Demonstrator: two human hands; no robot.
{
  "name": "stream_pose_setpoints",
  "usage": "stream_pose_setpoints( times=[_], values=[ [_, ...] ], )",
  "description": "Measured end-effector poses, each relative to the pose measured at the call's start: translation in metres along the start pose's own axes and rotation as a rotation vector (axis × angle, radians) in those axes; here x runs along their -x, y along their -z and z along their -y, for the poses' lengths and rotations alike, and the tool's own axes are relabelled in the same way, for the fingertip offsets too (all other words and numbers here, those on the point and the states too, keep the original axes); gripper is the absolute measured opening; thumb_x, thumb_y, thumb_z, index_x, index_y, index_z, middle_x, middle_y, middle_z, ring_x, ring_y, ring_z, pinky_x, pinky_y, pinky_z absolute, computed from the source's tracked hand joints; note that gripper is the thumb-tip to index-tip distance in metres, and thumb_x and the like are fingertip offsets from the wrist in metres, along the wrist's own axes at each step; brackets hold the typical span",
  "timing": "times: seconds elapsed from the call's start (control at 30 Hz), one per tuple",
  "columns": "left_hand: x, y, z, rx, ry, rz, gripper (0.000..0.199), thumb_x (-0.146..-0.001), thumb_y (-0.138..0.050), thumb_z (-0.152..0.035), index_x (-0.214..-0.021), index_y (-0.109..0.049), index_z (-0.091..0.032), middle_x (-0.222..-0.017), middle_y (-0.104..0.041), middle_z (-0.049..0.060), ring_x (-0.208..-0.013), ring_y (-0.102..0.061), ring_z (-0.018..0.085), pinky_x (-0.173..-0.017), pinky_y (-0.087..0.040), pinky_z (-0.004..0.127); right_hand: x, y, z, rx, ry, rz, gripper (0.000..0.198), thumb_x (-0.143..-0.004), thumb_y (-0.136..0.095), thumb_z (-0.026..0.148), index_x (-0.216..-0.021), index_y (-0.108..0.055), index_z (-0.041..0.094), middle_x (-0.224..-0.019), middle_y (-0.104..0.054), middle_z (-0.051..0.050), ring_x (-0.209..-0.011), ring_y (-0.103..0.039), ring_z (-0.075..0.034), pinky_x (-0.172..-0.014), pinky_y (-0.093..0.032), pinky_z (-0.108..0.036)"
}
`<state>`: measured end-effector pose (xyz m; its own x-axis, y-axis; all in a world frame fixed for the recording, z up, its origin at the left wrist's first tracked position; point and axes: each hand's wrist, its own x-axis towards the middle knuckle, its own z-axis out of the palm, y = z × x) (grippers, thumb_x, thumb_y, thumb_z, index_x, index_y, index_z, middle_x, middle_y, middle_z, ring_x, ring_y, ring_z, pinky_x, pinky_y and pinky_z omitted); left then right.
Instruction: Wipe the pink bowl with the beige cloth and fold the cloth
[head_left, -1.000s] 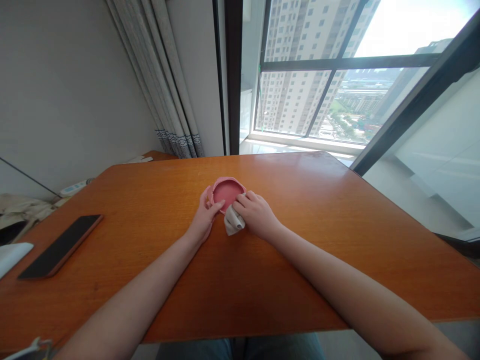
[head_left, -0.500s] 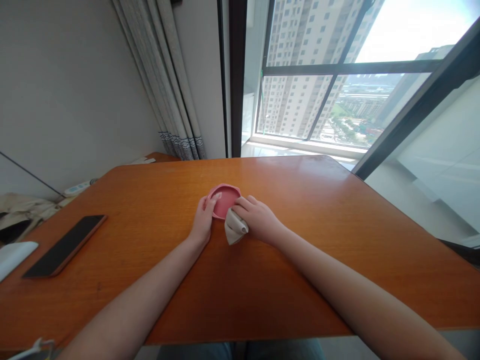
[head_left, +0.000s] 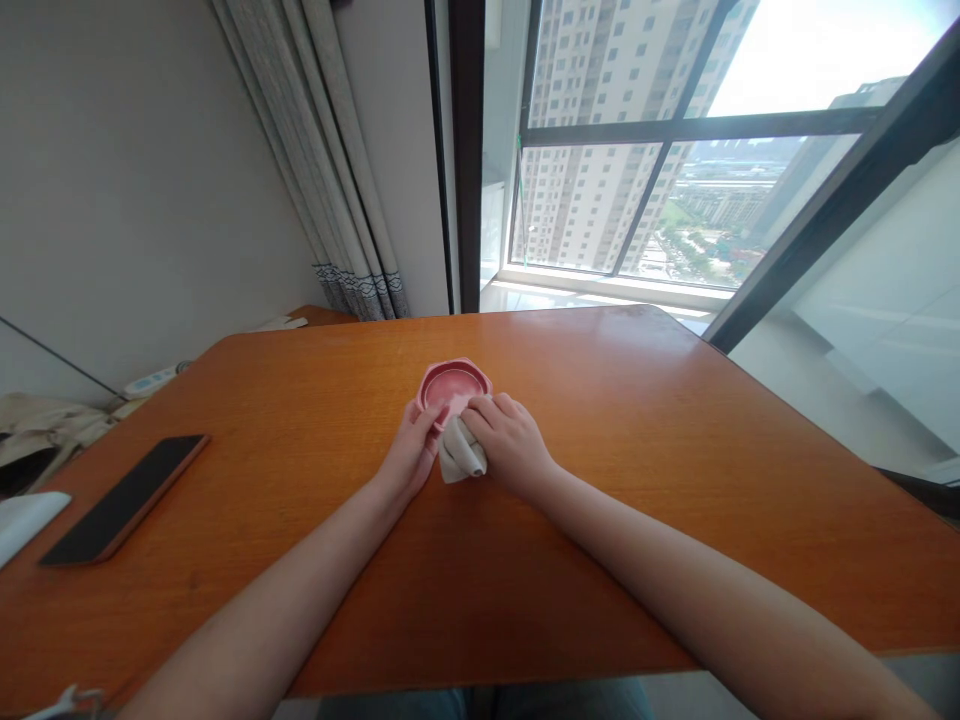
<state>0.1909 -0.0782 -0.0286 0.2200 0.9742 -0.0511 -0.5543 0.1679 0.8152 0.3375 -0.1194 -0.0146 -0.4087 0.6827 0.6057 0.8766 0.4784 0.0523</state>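
Observation:
A shallow pink dish (head_left: 454, 381) with an angular rim is held above the middle of the table. My left hand (head_left: 411, 448) grips its near left side, with the thumb over the rim. In my right hand (head_left: 514, 440) is a bunched, pale grey-beige cloth (head_left: 460, 452), pressed at the dish's near right edge. Part of the cloth hangs below the fingers. The right fingertips are bent over the cloth at the rim, and the dish's near edge is partly hidden by the hands and cloth.
The brown wooden table (head_left: 322, 400) spreads around my arms. A flat black-topped slab (head_left: 124, 500) lies at left, beside a white object (head_left: 30, 522). Fabric (head_left: 45, 430) is heaped past the left edge. A curtain (head_left: 330, 160) and large window (head_left: 600, 200) stand beyond.
The dish has tipped and shifted slightly away and to the right, its inner ring now showing. My left hand has turned with it, and the cloth sits a little further left.

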Motion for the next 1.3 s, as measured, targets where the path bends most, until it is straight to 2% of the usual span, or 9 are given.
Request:
stream_pose_setpoints(
  times=[0.17,0.3,0.5,0.67,0.73,0.87,0.93,1.07,1.3],
  values=[
    [-0.001,0.001,-0.006,-0.045,0.013,0.052,0.04,-0.071,-0.071,-0.032,-0.106,-0.056,-0.02,-0.103,-0.066,0.004,-0.09,-0.062,0.016,-0.077,-0.049,0.028,-0.004,0.007,-0.025,0.01,0.198,0.069,0.015,-0.092,-0.046,0.021,-0.088,-0.059,0.018,-0.093,-0.059,-0.006,-0.081,-0.041,-0.019,-0.073,-0.035,-0.031],
    [-0.004,0.003,-0.008,-0.08,0.053,0.063,0.041,-0.075,-0.065,-0.04,-0.108,-0.06,-0.016,-0.104,-0.067,0.007,-0.091,-0.063,0.019,-0.075,-0.05,0.029,-0.004,0.009,-0.041,0.041,0.306,0.113,0.016,-0.093,-0.045,0.02,-0.087,-0.059,0.018,-0.093,-0.06,-0.006,-0.081,-0.041,-0.018,-0.073,-0.034,-0.031],
    [-0.008,0.005,-0.005,-0.009,0.029,-0.065,0.033,-0.075,-0.066,-0.036,-0.1,-0.063,-0.014,-0.096,-0.069,0.006,-0.087,-0.064,0.016,-0.078,-0.051,0.027,-0.003,0.006,-0.02,-0.016,0.205,0.082,0.021,-0.094,-0.041,0.021,-0.104,-0.06,0.018,-0.108,-0.061,-0.008,-0.086,-0.044,-0.019,-0.075,-0.037,-0.032],
    [-0.004,0.003,-0.009,0.135,0.237,-0.038,0.034,-0.078,-0.059,-0.045,-0.09,-0.064,-0.013,-0.084,-0.07,0.008,-0.079,-0.065,0.019,-0.079,-0.052,0.032,-0.001,-0.004,0.008,-0.092,0.177,0.02,0.032,-0.095,-0.037,0.023,-0.122,-0.052,0.015,-0.117,-0.058,-0.01,-0.091,-0.045,-0.02,-0.076,-0.04,-0.033],
    [-0.003,0.001,-0.009,0.128,0.26,0.017,0.035,-0.078,-0.059,-0.044,-0.091,-0.064,-0.012,-0.085,-0.07,0.009,-0.081,-0.065,0.02,-0.082,-0.051,0.033,0.0,-0.006,0.009,-0.087,0.14,-0.002,0.031,-0.095,-0.038,0.023,-0.122,-0.053,0.016,-0.113,-0.059,-0.01,-0.089,-0.045,-0.02,-0.076,-0.04,-0.033],
    [-0.002,0.0,-0.006,0.076,0.121,0.072,0.031,-0.075,-0.067,-0.033,-0.098,-0.062,-0.014,-0.093,-0.069,0.007,-0.086,-0.065,0.017,-0.087,-0.048,0.032,-0.002,-0.001,-0.007,-0.06,0.06,0.005,0.022,-0.094,-0.041,0.022,-0.1,-0.061,0.017,-0.097,-0.061,-0.008,-0.083,-0.043,-0.019,-0.076,-0.038,-0.033],
    [-0.003,0.001,-0.006,0.057,0.066,0.123,0.036,-0.074,-0.068,-0.034,-0.105,-0.061,-0.016,-0.103,-0.068,0.007,-0.094,-0.064,0.018,-0.089,-0.047,0.033,-0.004,0.006,-0.02,-0.059,0.128,0.057,0.02,-0.093,-0.042,0.022,-0.089,-0.061,0.017,-0.093,-0.06,-0.007,-0.08,-0.042,-0.019,-0.076,-0.037,-0.032],
    [-0.005,0.005,-0.01,0.027,0.093,0.218,0.052,-0.078,-0.058,-0.052,-0.117,-0.058,-0.017,-0.118,-0.063,0.011,-0.11,-0.058,0.024,-0.09,-0.048,0.036,-0.008,0.019,-0.038,-0.017,0.293,0.14,0.02,-0.094,-0.04,0.02,-0.087,-0.059,0.018,-0.093,-0.059,-0.006,-0.083,-0.041,-0.019,-0.076,-0.037,-0.031],
    [-0.008,0.007,-0.008,0.03,0.074,0.056,0.039,-0.079,-0.06,-0.04,-0.109,-0.062,-0.015,-0.109,-0.067,0.009,-0.099,-0.062,0.021,-0.089,-0.048,0.034,-0.006,0.015,-0.025,-0.027,0.24,0.144,0.021,-0.094,-0.04,0.019,-0.099,-0.06,0.017,-0.101,-0.06,-0.008,-0.086,-0.044,-0.019,-0.077,-0.039,-0.032]
  ],
)
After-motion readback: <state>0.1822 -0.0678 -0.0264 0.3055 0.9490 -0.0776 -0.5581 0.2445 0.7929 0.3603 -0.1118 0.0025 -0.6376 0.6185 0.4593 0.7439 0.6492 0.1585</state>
